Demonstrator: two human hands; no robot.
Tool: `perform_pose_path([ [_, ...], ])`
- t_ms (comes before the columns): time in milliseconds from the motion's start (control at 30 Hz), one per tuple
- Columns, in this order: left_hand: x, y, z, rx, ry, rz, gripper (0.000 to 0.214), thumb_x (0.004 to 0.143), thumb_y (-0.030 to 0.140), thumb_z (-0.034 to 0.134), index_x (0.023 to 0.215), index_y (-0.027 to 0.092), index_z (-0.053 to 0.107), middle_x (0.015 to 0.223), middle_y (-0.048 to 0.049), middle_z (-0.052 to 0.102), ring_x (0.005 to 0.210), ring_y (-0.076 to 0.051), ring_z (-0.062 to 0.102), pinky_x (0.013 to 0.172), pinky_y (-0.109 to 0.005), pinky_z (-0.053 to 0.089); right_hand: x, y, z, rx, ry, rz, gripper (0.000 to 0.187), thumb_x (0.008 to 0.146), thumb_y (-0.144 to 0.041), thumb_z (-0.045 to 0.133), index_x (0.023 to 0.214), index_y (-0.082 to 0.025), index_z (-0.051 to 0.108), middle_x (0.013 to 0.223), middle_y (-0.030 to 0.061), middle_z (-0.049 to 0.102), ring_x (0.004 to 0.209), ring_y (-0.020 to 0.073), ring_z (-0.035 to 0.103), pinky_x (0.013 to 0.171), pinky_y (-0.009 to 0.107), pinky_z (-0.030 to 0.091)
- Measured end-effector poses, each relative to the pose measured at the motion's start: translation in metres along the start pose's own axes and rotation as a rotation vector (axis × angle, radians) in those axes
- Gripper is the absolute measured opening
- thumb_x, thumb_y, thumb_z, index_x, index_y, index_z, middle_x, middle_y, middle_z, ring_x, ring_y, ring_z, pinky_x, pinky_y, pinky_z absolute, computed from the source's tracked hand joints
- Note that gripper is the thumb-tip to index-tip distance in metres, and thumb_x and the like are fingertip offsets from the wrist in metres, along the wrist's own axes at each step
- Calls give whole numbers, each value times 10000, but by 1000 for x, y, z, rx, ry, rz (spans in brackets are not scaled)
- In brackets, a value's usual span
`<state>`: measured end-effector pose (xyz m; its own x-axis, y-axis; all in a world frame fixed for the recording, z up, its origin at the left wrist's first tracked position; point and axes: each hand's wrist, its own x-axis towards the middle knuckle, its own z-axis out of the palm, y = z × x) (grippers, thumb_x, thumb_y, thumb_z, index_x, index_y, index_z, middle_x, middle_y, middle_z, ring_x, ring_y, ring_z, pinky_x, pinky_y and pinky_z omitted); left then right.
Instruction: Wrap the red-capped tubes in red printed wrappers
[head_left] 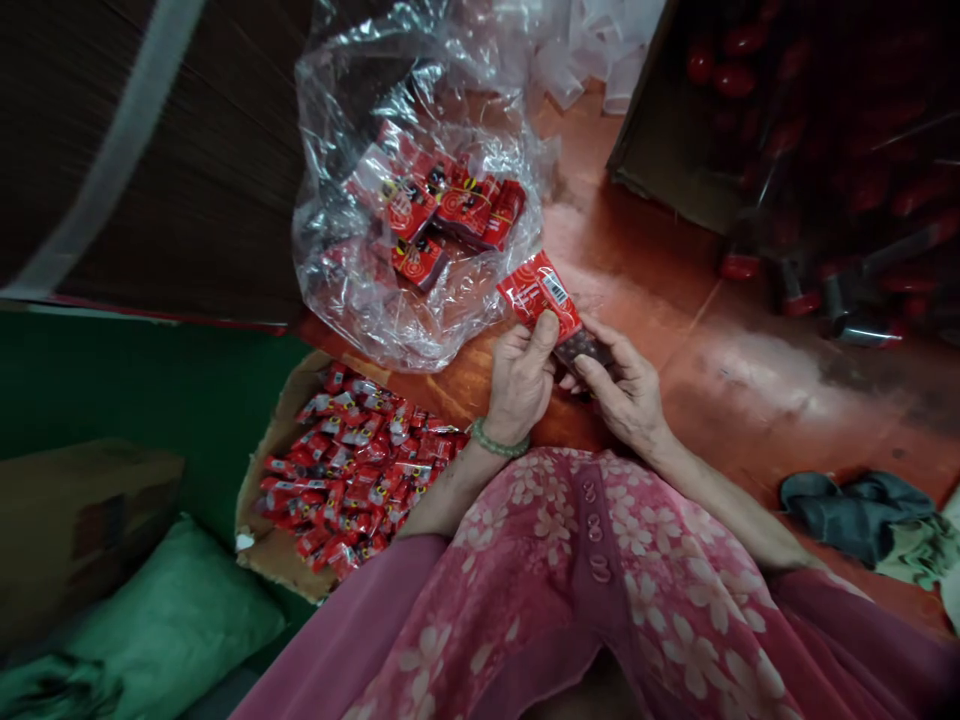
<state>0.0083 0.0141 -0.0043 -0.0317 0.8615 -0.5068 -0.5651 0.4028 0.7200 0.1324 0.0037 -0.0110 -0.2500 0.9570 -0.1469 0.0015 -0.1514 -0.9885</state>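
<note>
In front of my lap I hold a small red packet (538, 285) with a white barcode label, tilted between both hands. My left hand (519, 385) is closed on its lower left edge, thumb pressed on the red face. My right hand (626, 388) pinches its lower right end, where a dark, spotted part (581, 348) shows. I cannot make out what that dark part is. Just beyond my left hand, an open clear plastic bag (420, 335) holds stacks of red printed cards (469, 205), some bound with yellow bands.
Left of my lap, a cardboard box (259, 540) is filled with many small red packets (360, 450). A carton (667, 180) at upper right holds red-capped clear items. Translucent cups (559, 75) lie at the back. Dark cloth (847, 515) lies on the reddish floor (750, 390) at right.
</note>
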Motion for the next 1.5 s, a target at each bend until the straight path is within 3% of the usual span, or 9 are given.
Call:
perform_pose_path([
  [167,1,-11,3,-64,8,56,575,708,737,770,745,187,608,492,67,474,433,-56,412,434,-217,343,0,6,5,43,78,9,425,949,-485,665,1329,-310,589,1253,56,701,699,134,695,704,352,644],
  [333,3,-13,7,-73,61,21,622,680,775,758,710,181,575,510,74,464,425,-31,360,401,-196,299,4,4,9,100,107,39,461,915,-533,695,1286,-300,551,1291,65,681,721,137,711,741,364,663],
  [500,3,-4,0,-61,34,67,549,767,736,720,843,195,661,566,40,575,439,-60,468,388,-197,311,6,4,11,135,30,31,502,924,-531,691,1306,-283,481,963,1,711,686,116,707,660,273,623],
  [667,3,2,-4,-43,-72,93,446,748,602,809,888,186,734,815,-37,755,530,-92,590,403,-198,378,6,1,5,94,-12,44,375,914,-497,712,1120,-238,534,799,-41,692,622,93,678,593,227,571],
  [933,3,10,-9,9,-296,26,412,782,545,805,922,161,754,830,-64,768,418,-57,471,411,-234,435,14,-10,-5,270,-141,140,402,866,-518,757,1006,-242,501,713,-51,691,593,100,668,535,204,529],
  [1133,8,9,-6,-63,-119,94,473,669,597,870,828,167,754,750,-31,742,497,-84,554,443,-213,453,12,-3,0,170,-40,68,389,880,-455,762,1063,-257,481,773,-64,689,612,87,673,584,203,547],
  [1233,7,5,-4,-60,-109,68,485,669,605,866,808,155,752,656,0,685,441,-54,481,410,-196,409,11,0,2,192,-35,39,396,890,-444,757,1093,-272,464,798,-68,690,624,87,685,601,203,562],
  [1367,3,1,-6,-44,-107,26,459,667,569,884,740,140,734,520,48,558,411,-34,424,408,-178,390,13,-1,3,264,-2,68,421,862,-461,782,1039,-296,438,985,-55,701,645,82,700,573,197,580],
  [1500,5,5,-10,-73,-92,10,476,604,558,923,746,143,739,567,33,611,445,-45,479,428,-183,393,14,-4,3,210,-15,34,447,819,-443,826,1051,-297,473,1184,-18,659,747,84,706,671,218,615],
])
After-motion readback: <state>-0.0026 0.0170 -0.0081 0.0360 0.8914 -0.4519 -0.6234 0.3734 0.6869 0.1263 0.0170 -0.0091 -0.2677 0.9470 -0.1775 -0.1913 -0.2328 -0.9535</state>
